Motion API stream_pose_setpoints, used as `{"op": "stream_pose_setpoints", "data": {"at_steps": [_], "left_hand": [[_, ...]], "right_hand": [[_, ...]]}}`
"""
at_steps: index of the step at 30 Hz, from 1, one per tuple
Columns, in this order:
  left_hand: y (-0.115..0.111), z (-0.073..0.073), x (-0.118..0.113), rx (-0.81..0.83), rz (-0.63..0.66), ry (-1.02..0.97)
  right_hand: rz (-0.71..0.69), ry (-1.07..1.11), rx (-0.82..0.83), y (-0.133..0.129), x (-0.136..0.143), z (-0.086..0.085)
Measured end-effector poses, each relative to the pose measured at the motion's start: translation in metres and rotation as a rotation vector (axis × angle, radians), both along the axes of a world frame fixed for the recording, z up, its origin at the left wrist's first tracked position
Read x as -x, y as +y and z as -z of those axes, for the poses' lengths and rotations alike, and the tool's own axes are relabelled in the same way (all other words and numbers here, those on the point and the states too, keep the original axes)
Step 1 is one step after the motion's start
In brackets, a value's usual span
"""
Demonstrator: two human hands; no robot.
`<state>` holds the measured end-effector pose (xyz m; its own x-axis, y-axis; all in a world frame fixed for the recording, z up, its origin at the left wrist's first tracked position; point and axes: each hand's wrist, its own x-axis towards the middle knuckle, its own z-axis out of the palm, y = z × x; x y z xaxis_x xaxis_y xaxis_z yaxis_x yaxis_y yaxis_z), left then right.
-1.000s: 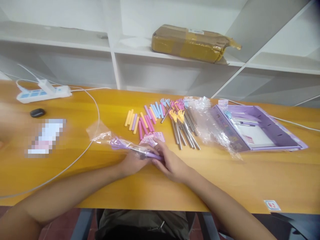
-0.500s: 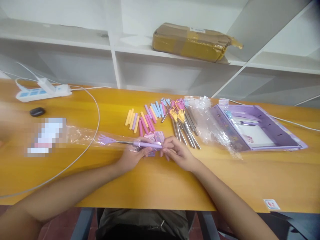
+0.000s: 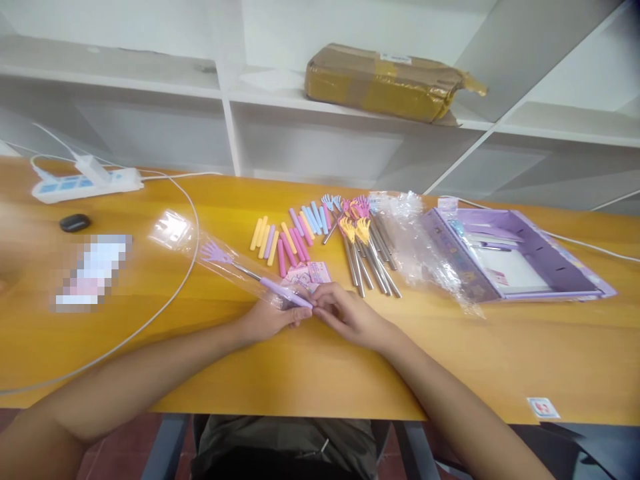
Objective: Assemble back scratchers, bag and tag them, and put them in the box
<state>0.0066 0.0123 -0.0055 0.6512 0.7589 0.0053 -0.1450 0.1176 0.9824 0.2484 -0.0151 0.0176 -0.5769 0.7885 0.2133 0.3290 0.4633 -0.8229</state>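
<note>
Lilac scratcher in clear bag angles from your left hand, fingers gripping its handle, likely for steadiness, while your right hand pinches closed at its end.

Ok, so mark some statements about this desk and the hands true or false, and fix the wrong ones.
The left hand grips a purple hand-shaped scratcher. True.

The brown tape-wrapped parcel lies on the wooden desk. False: that parcel is on the white shelf.

A small black oval object lies near the white power strip. True.

The open purple cardboard box is left of the yellow-headed scratchers. False: that box is right of those scratchers.
</note>
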Motion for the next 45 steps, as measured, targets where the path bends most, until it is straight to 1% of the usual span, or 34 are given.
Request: {"op": "stream_pose_setpoints", "data": {"at_steps": [2,5,9,11,12,14,16,19,22,24,27,30,32,34,36,38,40,43,45], "left_hand": [[0.000,0.000,0.000,0.031,0.020,0.011],[-0.001,0.000,0.000,0.065,0.060,0.015],[-0.003,-0.002,0.002,0.062,0.098,0.046],[-0.005,-0.005,0.004,0.014,0.129,0.109],[-0.006,-0.007,0.005,-0.042,0.159,0.145],[-0.008,-0.010,0.006,-0.208,0.236,0.202],[-0.010,-0.012,0.006,-0.385,0.284,0.226],[-0.011,-0.006,0.007,-0.539,0.279,0.235],[-0.012,0.000,0.008,-0.585,0.289,0.243],[-0.013,-0.001,0.009,-0.574,0.292,0.269],[-0.015,-0.012,0.009,-0.559,0.302,0.302],[-0.015,-0.024,0.010,-0.575,0.356,0.227],[-0.014,-0.028,0.012,-0.579,0.370,0.171],[-0.012,-0.028,0.014,-0.550,0.374,0.130],[-0.009,-0.025,0.015,-0.475,0.398,0.099],[-0.007,-0.021,0.014,-0.370,0.428,0.051],[-0.006,-0.018,0.012,-0.250,0.433,-0.018],[-0.006,-0.013,0.010,-0.113,0.404,-0.099],[-0.006,-0.008,0.010,-0.054,0.372,-0.090]], "right_hand": [[0.032,-0.059,-0.109,0.004,-0.003,-0.001],[-0.001,-0.045,-0.248,0.009,-0.004,-0.004],[-0.041,0.016,-0.347,0.011,-0.003,-0.010],[-0.043,0.041,-0.330,0.008,-0.001,-0.015],[-0.040,0.053,-0.303,0.006,0.000,-0.017],[-0.027,0.081,-0.236,0.000,0.004,-0.020],[-0.025,0.119,-0.170,-0.006,0.008,-0.021],[-0.081,0.161,-0.094,-0.011,0.013,-0.021],[-0.131,0.136,-0.068,-0.011,0.015,-0.020],[-0.143,0.093,-0.076,-0.010,0.015,-0.019],[-0.154,0.065,-0.086,-0.008,0.012,-0.015],[-0.186,0.096,-0.066,-0.007,0.008,-0.012],[-0.210,0.109,-0.086,-0.006,0.005,-0.013],[-0.227,0.101,-0.149,-0.005,0.005,-0.015],[-0.228,0.087,-0.247,-0.003,0.005,-0.016],[-0.200,0.085,-0.365,-0.003,0.006,-0.015],[-0.144,0.094,-0.461,-0.003,0.006,-0.012],[-0.083,0.136,-0.491,-0.003,0.004,-0.005],[-0.074,0.156,-0.478,-0.002,0.002,-0.002]]}}
